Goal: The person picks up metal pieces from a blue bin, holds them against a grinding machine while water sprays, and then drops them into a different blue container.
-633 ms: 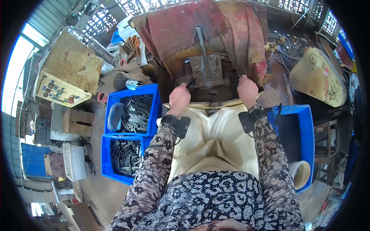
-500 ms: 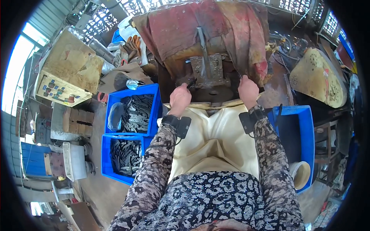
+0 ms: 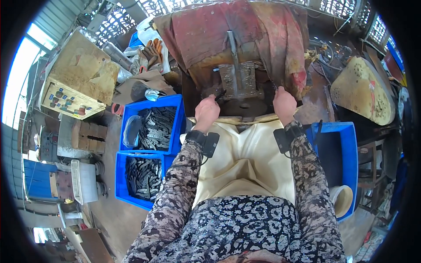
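My left hand [image 3: 207, 111] is closed, with a thin dark piece [image 3: 221, 94] sticking out past its fingertips. My right hand [image 3: 285, 105] is pinched shut, and a thin dark tip shows above its fingers, too small to name. Both hands are at the front opening of a machine draped in red cloth [image 3: 215, 33], one on each side. Between them sits a wet metal block [image 3: 239, 81] with a metal pipe [image 3: 232, 46] coming down over it. Below the block lies a dark flat surface with a round hole [image 3: 244, 105].
Two blue bins [image 3: 178, 118] of dark metal strips [image 3: 155, 129] stand at my left. Another blue bin [image 3: 348, 166] at my right holds a cream tube-like container [image 3: 341, 200]. A cream apron [image 3: 241, 149] covers my lap. Work gloves [image 3: 152, 52] lie back left, near a control box [image 3: 79, 83].
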`<state>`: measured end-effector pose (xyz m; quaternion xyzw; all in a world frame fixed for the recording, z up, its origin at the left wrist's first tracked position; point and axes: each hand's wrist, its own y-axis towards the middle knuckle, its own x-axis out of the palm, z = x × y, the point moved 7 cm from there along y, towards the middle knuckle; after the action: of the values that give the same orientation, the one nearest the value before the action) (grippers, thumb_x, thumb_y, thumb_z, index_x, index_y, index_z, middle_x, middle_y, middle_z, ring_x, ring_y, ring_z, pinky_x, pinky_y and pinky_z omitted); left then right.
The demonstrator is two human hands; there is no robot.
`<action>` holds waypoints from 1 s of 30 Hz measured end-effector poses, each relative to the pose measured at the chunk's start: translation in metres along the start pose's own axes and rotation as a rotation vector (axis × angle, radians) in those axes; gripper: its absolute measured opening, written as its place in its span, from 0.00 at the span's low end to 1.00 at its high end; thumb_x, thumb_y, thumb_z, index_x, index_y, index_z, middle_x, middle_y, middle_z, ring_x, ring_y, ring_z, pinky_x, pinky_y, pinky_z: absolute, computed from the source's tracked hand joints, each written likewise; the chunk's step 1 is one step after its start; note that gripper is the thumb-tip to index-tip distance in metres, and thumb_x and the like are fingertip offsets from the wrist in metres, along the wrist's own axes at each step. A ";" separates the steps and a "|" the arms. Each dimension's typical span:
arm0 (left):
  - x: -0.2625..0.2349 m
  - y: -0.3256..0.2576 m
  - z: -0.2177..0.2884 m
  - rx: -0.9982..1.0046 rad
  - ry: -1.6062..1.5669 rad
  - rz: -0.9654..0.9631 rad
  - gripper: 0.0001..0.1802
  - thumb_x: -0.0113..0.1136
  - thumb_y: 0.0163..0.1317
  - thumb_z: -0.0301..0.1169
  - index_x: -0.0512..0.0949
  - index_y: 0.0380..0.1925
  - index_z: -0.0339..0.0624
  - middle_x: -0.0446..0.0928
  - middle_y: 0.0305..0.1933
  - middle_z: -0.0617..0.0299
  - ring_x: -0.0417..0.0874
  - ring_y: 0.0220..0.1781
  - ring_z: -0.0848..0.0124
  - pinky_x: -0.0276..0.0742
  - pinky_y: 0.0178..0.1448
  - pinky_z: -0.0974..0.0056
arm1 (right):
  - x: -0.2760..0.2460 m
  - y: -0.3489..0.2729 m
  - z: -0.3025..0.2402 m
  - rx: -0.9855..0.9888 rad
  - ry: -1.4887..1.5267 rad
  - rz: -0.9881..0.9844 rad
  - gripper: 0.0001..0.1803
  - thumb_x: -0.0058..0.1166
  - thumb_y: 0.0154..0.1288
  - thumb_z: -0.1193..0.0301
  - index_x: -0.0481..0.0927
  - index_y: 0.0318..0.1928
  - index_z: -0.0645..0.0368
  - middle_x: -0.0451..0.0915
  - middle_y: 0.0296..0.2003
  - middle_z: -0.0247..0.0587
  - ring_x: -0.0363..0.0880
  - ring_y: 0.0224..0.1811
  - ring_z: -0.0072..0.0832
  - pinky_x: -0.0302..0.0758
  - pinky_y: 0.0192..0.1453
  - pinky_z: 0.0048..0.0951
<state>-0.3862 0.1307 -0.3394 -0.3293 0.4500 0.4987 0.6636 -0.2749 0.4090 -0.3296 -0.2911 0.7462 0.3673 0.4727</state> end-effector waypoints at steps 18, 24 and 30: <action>0.002 0.001 0.001 0.041 -0.011 0.042 0.14 0.47 0.63 0.33 0.79 0.45 0.46 0.82 0.43 0.48 0.82 0.48 0.50 0.77 0.52 0.52 | 0.006 0.002 0.007 -0.005 0.016 0.062 0.10 0.47 0.68 0.63 0.74 0.35 0.56 0.80 0.25 0.52 0.81 0.31 0.52 0.76 0.34 0.52; 0.002 0.002 0.003 0.042 -0.017 0.034 0.14 0.47 0.62 0.32 0.79 0.44 0.46 0.81 0.43 0.47 0.82 0.47 0.49 0.77 0.52 0.51 | 0.004 0.002 0.006 -0.001 0.015 0.062 0.11 0.46 0.68 0.63 0.74 0.35 0.56 0.80 0.25 0.52 0.81 0.31 0.52 0.76 0.34 0.52; 0.003 0.003 -0.002 0.014 -0.032 -0.001 0.13 0.49 0.63 0.33 0.78 0.45 0.46 0.80 0.44 0.48 0.80 0.50 0.49 0.75 0.53 0.50 | -0.001 0.001 0.000 0.002 -0.023 0.030 0.10 0.47 0.68 0.65 0.74 0.35 0.57 0.82 0.27 0.50 0.82 0.32 0.49 0.77 0.35 0.49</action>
<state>-0.3891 0.1313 -0.3433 -0.3168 0.4425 0.5006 0.6732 -0.2751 0.4090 -0.3284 -0.2755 0.7454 0.3769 0.4759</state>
